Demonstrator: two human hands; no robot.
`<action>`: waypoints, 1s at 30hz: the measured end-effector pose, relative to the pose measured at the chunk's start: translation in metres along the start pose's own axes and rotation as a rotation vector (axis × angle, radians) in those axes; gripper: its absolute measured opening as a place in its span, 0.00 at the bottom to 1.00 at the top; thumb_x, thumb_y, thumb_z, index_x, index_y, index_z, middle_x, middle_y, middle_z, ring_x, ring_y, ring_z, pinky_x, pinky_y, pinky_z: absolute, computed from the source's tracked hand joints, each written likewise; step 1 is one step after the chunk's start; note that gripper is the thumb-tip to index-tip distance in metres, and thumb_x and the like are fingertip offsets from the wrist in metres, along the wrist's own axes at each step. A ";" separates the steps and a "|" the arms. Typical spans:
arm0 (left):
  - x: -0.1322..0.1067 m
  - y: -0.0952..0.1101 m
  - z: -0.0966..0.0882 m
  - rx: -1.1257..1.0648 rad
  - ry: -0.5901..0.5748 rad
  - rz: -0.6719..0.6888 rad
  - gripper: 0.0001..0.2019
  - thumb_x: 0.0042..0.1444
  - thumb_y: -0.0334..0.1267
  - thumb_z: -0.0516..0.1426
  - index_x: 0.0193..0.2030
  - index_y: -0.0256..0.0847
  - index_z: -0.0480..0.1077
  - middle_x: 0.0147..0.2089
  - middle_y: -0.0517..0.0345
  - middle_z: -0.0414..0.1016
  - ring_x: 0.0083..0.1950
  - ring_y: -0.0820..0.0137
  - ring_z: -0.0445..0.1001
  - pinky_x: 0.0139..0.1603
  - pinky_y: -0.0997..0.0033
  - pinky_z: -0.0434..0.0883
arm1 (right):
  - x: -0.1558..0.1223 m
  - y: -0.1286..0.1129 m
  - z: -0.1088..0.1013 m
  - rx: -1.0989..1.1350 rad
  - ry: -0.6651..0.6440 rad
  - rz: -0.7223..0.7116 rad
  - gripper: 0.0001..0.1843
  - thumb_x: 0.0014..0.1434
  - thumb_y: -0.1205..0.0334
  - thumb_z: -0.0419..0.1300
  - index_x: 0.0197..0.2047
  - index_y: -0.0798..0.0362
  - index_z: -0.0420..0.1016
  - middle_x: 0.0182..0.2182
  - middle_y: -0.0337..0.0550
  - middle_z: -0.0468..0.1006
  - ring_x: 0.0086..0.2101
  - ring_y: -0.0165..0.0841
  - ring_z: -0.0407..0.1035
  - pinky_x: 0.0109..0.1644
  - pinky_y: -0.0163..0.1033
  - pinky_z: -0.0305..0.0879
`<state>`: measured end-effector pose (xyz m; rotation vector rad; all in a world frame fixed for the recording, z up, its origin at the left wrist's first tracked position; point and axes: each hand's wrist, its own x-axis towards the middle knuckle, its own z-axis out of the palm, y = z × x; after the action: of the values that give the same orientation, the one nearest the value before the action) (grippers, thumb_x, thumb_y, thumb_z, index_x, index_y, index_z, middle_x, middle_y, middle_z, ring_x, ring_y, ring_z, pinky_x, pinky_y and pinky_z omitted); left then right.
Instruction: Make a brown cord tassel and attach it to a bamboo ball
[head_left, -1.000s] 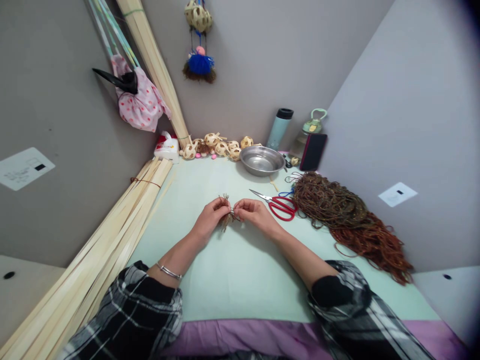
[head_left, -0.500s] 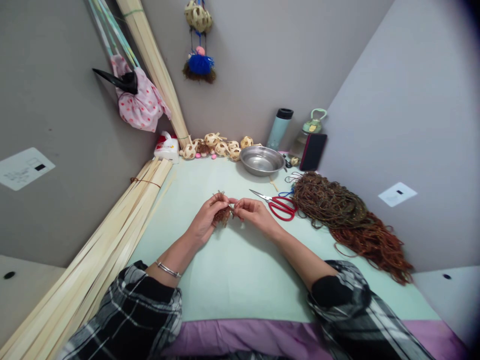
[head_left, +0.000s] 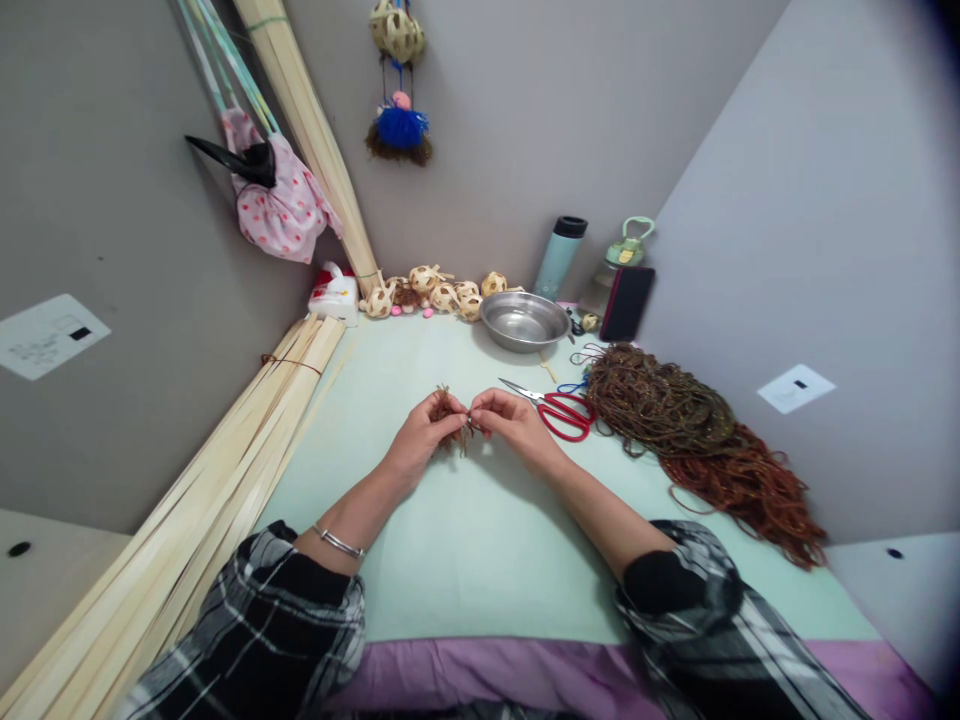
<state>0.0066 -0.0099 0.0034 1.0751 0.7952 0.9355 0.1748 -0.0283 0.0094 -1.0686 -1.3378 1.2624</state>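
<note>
Over the middle of the pale green table (head_left: 480, 560), a small brown yarn tassel (head_left: 444, 403) with frayed ends sits between my hands. My left hand (head_left: 421, 435) is closed on it, thumb and fingers pinching near its right side. My right hand (head_left: 514, 425) pinches at the same spot, its fingertips almost touching the left thumb; the bit of yarn it grips is mostly hidden. Just right of my right hand lie red-handled scissors (head_left: 564, 415), blades pointing left. Beyond them spreads a heap of brown and rust yarn (head_left: 660, 400).
Wood strips (head_left: 217, 500) line the left edge. Along the back stand a tissue pack (head_left: 334, 297), woven balls (head_left: 444, 297), a metal bowl (head_left: 525, 325), a blue tumbler (head_left: 560, 260), a bottle (head_left: 600, 285) and a phone (head_left: 628, 305). A decoration (head_left: 401, 125) hangs on the wall.
The fingers of both hands have shifted around the tassel. My left thumb now points right toward the right fingertips, and the tassel has turned slightly. Everything else stays put.
</note>
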 end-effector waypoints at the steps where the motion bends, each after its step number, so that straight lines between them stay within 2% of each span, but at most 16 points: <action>1: 0.000 0.000 0.000 -0.003 0.001 0.004 0.12 0.48 0.39 0.64 0.35 0.39 0.66 0.30 0.63 0.67 0.29 0.78 0.65 0.30 0.77 0.61 | 0.000 0.000 0.000 -0.002 0.000 -0.004 0.10 0.54 0.57 0.66 0.34 0.55 0.74 0.25 0.36 0.70 0.25 0.27 0.62 0.32 0.34 0.59; 9: 0.001 -0.003 -0.001 0.047 -0.007 0.032 0.12 0.50 0.40 0.63 0.36 0.39 0.66 0.31 0.63 0.68 0.30 0.76 0.66 0.32 0.75 0.61 | 0.000 0.006 -0.003 -0.036 -0.029 0.031 0.18 0.60 0.45 0.61 0.35 0.54 0.72 0.28 0.38 0.73 0.26 0.27 0.63 0.33 0.35 0.61; 16: 0.000 -0.004 0.001 0.121 -0.088 0.102 0.10 0.52 0.38 0.62 0.35 0.39 0.65 0.31 0.62 0.68 0.32 0.75 0.67 0.35 0.73 0.63 | -0.001 0.007 -0.003 -0.172 -0.029 0.140 0.28 0.61 0.35 0.53 0.35 0.56 0.72 0.25 0.40 0.72 0.23 0.28 0.63 0.27 0.34 0.58; 18: 0.000 -0.004 0.001 0.138 -0.115 0.124 0.09 0.52 0.37 0.62 0.34 0.39 0.65 0.32 0.61 0.69 0.34 0.74 0.68 0.37 0.73 0.64 | -0.001 0.006 -0.004 -0.178 -0.032 0.139 0.28 0.60 0.36 0.55 0.30 0.55 0.70 0.21 0.37 0.69 0.21 0.26 0.59 0.25 0.34 0.54; 21: 0.001 -0.005 0.001 0.170 -0.096 0.149 0.08 0.52 0.37 0.62 0.33 0.39 0.66 0.32 0.61 0.68 0.34 0.74 0.67 0.38 0.72 0.64 | -0.001 0.003 -0.004 -0.192 -0.037 0.120 0.27 0.59 0.38 0.58 0.24 0.54 0.64 0.17 0.33 0.63 0.19 0.24 0.54 0.25 0.33 0.48; 26: 0.001 -0.005 0.000 0.168 -0.085 0.139 0.08 0.52 0.37 0.61 0.34 0.39 0.66 0.32 0.60 0.69 0.34 0.73 0.68 0.37 0.72 0.65 | -0.003 0.001 -0.002 -0.174 -0.104 0.096 0.26 0.62 0.42 0.56 0.23 0.54 0.63 0.19 0.34 0.64 0.20 0.24 0.54 0.26 0.34 0.48; 30: 0.000 -0.003 0.001 0.149 -0.063 0.104 0.07 0.51 0.37 0.61 0.34 0.39 0.67 0.32 0.60 0.69 0.33 0.74 0.68 0.36 0.73 0.65 | -0.002 0.002 -0.002 -0.128 -0.075 0.082 0.22 0.59 0.44 0.61 0.26 0.54 0.66 0.20 0.35 0.67 0.22 0.25 0.57 0.27 0.34 0.51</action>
<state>0.0084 -0.0113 0.0005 1.2798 0.7715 0.9365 0.1767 -0.0298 0.0072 -1.1853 -1.4602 1.3018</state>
